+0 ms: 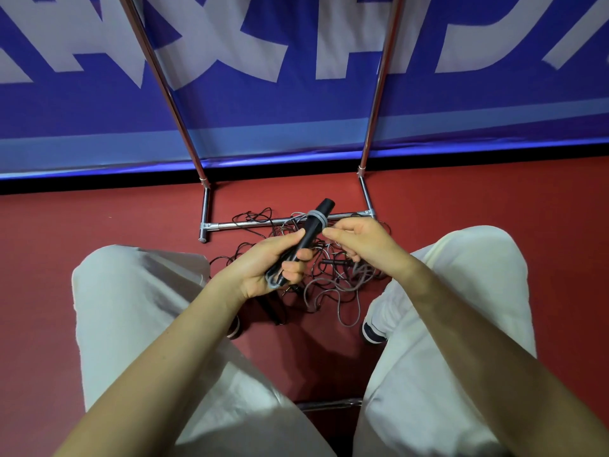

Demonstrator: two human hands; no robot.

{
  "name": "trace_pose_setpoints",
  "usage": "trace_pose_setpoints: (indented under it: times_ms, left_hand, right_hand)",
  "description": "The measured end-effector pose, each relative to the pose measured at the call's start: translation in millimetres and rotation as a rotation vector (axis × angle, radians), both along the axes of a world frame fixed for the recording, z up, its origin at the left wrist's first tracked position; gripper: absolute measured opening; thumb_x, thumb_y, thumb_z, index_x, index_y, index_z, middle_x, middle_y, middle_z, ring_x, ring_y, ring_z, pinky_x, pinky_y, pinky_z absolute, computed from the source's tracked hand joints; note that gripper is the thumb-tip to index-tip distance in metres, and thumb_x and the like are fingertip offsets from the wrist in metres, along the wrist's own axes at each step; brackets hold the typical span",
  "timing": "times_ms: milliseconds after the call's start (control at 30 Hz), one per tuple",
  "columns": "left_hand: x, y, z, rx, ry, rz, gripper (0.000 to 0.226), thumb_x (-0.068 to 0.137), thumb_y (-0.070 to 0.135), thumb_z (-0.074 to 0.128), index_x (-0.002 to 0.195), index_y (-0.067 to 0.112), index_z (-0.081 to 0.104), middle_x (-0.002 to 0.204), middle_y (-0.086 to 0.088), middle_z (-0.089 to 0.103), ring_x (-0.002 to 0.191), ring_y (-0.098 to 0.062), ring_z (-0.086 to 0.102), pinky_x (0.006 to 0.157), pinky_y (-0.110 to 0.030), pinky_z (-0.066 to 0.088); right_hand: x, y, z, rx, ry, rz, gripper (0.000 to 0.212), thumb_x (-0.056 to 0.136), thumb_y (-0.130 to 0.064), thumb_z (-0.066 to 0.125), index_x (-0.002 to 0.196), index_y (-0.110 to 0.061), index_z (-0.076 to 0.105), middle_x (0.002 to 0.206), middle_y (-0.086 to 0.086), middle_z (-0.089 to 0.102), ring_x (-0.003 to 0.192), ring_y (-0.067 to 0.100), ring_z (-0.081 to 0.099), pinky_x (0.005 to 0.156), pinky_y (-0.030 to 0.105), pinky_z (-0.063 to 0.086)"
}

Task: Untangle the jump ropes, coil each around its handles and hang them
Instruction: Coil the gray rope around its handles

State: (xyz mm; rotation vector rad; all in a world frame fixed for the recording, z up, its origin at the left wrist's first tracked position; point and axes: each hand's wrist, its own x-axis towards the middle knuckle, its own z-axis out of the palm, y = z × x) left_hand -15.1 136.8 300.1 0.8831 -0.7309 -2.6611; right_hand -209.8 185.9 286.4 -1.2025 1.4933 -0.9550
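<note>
Red floor (pixel 99 225), blue banner (pixel 296 110) at the far side | metal rack (pixel 283 221) standing just before it | left hand (pixel 270 262) wraps around black handles (pixel 308 234) wound with grey rope (pixel 318 218) | right hand (pixel 359 239) pinches that rope just right of the handles | tangled ropes (pixel 316 278) lie on the floor between the knees, near the rack's base.

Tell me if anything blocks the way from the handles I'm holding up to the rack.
Nothing visible does. The left hand grips the black handles just above the rack's bottom bar, and the right hand pinches the gray rope. The rope trails into the pile. The top rail is out of view.
</note>
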Motion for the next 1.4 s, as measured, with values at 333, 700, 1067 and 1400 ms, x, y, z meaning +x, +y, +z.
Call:
trace_pose_setpoints:
  times_ms: [333,700,1067,1400]
  left_hand:
    - [-6,1,-10,-0.046,0.028,0.207,0.018,0.091,0.027,0.049,0.104,0.015,0.049,0.061,0.002,0.046,0.037,-0.002,0.032,0.035,-0.013,0.025]
    - [-5,-11,-36,-0.777,-0.596,0.030,0.014,0.105,0.025,0.044,0.098,0.014,0.047,0.071,-0.003,0.049,0.048,-0.012,0.037,0.047,-0.026,0.032]
    - [-25,22,-51,-1.740,-1.120,-0.539,0.047,0.106,0.032,0.028,0.146,0.007,0.029,0.127,-0.018,0.053,0.100,-0.040,0.061,0.071,-0.039,0.042]
    - [-6,6,-27,-0.630,-0.549,0.067,0.049,0.107,0.043,0.025,0.104,0.018,0.067,0.096,-0.014,0.069,0.077,-0.022,0.066,0.078,-0.036,0.053]
  right_hand:
    - [8,-4,-10,0.051,0.010,0.057,0.027,0.102,-0.017,0.045,0.083,-0.011,0.063,0.058,0.002,0.053,0.050,0.015,0.053,0.056,0.023,0.046]
    - [16,-8,-13,0.207,-0.024,-0.041,0.033,0.103,-0.025,0.043,0.100,-0.002,0.067,0.057,-0.007,0.046,0.038,0.001,0.031,0.040,0.015,0.023]
    - [35,-3,-30,0.510,-0.316,-0.288,0.041,0.092,-0.052,0.058,0.068,-0.019,0.049,0.055,-0.002,0.032,0.037,0.005,0.021,0.035,0.018,0.015]
    - [26,-8,-20,0.322,-0.532,-0.176,0.025,0.101,-0.030,0.051,0.087,-0.012,0.060,0.057,-0.001,0.040,0.037,0.003,0.025,0.037,0.016,0.016]
